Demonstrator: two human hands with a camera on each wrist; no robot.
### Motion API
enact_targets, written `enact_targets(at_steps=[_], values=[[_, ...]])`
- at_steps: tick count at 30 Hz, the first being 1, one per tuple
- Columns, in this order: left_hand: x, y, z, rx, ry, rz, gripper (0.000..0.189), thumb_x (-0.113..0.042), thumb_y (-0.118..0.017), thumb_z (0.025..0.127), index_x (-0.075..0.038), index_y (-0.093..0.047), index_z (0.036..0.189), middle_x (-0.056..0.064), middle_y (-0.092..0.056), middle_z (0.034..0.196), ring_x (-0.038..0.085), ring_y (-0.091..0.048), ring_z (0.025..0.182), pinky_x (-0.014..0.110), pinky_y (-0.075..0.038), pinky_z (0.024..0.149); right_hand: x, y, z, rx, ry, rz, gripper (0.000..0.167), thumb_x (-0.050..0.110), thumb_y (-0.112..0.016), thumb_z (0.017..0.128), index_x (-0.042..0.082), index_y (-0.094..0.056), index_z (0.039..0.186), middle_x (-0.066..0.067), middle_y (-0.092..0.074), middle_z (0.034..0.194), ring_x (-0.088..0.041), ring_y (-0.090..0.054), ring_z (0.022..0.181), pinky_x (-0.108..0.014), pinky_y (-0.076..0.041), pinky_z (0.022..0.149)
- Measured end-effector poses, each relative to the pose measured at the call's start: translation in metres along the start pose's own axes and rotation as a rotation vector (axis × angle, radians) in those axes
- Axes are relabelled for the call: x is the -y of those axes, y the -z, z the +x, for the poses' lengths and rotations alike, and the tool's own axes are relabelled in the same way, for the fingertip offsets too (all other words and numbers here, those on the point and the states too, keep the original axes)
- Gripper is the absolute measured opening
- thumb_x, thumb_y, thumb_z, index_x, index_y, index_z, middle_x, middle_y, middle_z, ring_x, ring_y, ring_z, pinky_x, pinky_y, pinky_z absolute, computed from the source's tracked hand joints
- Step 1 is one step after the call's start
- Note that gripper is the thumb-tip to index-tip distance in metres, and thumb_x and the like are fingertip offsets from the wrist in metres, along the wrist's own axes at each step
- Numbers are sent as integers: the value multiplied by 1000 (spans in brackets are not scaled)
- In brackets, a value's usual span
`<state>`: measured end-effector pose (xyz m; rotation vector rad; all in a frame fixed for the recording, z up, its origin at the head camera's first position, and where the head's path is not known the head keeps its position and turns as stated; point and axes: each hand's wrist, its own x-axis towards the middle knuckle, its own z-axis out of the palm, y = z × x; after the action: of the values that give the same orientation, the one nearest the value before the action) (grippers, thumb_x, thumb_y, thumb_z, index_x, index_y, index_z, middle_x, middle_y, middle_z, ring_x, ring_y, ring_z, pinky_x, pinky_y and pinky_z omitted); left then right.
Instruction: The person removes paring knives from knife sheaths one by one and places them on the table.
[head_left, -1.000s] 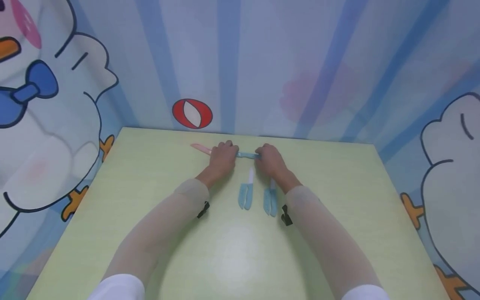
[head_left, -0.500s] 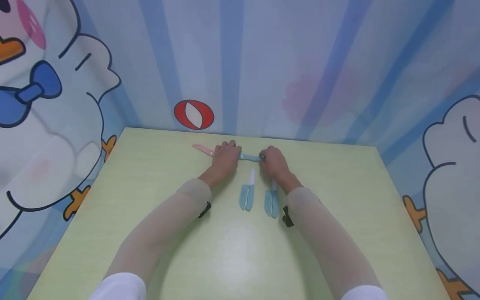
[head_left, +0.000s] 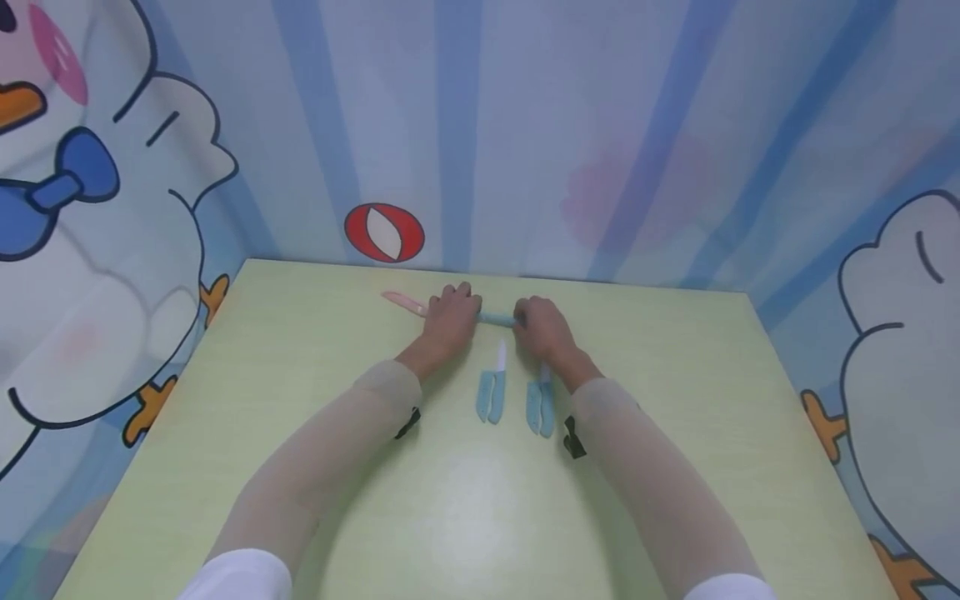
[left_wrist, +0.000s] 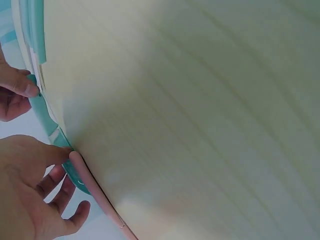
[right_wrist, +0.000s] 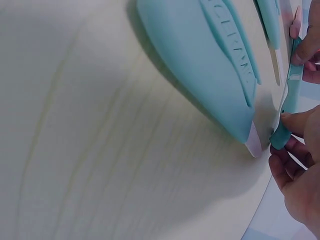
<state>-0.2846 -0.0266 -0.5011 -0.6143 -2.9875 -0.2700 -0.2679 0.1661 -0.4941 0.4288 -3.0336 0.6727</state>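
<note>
Near the far edge of the table, both my hands hold a teal knife (head_left: pixel 497 319) lying crosswise between them. My left hand (head_left: pixel 452 321) pinches its left end; in the left wrist view a seam divides that darker end from the lighter part. Thumb and fingers of my right hand (right_wrist: pixel 300 165) pinch the opposite end. Beside my left hand lies a pink knife (left_wrist: pixel 95 185), pointing left in the head view and partly hidden by that hand.
Nearer me lie two teal pieces with pale blades: a left knife (head_left: pixel 492 395) and a right knife (head_left: pixel 540 407), partly behind my right wrist. Each has a matching slim teal part alongside. A patterned curtain (head_left: pixel 517 150) stands behind the table (head_left: pixel 480 517).
Both hands stay at about the same spot on the teal knife. The right fingers have shifted slightly at its end. The other knives lie where they were.
</note>
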Motion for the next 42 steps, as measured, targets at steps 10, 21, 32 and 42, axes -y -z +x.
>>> enact_targets(at_steps=[10, 21, 32, 42], values=[[3, 7, 1, 21, -45, -34, 21, -2, -61, 103, -9, -74, 117, 10, -60, 109, 30, -56, 98, 47, -55, 82, -2, 2, -1, -18, 50, -141, 26, 4, -64, 99, 5, -76, 122, -14, -67, 109, -34, -63, 104, -47, -55, 89], [-4, 32, 0, -12, -176, 70, 24, 0, -65, 101, -11, -75, 121, 6, -61, 107, 23, -56, 92, 35, -55, 75, 6, 27, -12, -115, 243, -313, 18, 6, -71, 98, 4, -76, 115, -12, -65, 97, -31, -61, 89, -44, -54, 72], [-13, 58, -12, 9, -224, 72, 17, -7, -68, 103, -13, -76, 117, 3, -62, 104, 22, -57, 89, 36, -56, 70, 27, 55, -20, -7, 304, -464, 17, -6, -65, 97, 3, -74, 108, -11, -62, 95, -28, -56, 84, -39, -52, 65], [-12, 67, -20, 16, -244, 67, 17, -9, -71, 101, -13, -75, 117, 2, -62, 102, 20, -58, 87, 33, -56, 70, 33, 62, -23, 25, 305, -486, 15, -3, -64, 99, 6, -74, 107, -8, -60, 93, -25, -55, 83, -37, -51, 63]])
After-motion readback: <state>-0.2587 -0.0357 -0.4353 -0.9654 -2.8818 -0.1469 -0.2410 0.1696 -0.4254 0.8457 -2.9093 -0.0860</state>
